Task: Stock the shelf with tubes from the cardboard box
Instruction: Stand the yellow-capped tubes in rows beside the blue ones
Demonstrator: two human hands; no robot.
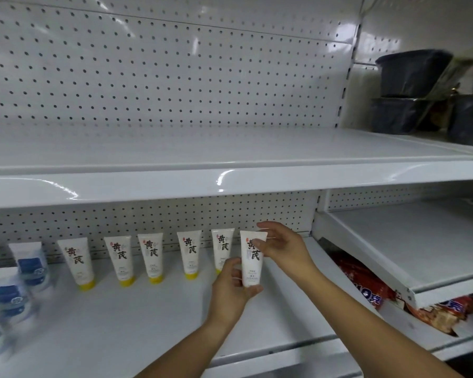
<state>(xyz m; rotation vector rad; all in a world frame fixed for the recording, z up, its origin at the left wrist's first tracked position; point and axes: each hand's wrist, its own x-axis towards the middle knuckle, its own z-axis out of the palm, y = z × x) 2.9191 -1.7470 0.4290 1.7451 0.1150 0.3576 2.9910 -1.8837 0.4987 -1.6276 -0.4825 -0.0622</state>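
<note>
White metal shelf, pegboard back. Five cream tubes stand cap-down in a spaced row near the back, yellow caps on the shelf. Blue-and-white packs at left, blurred. Red packets at right end.

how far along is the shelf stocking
Five tubes stand cap-down in a row on the lower shelf. A sixth tube is in hand: the left hand grips its bottom, the right hand holds its top. The box is out of view, so what's left can't be told.
</note>
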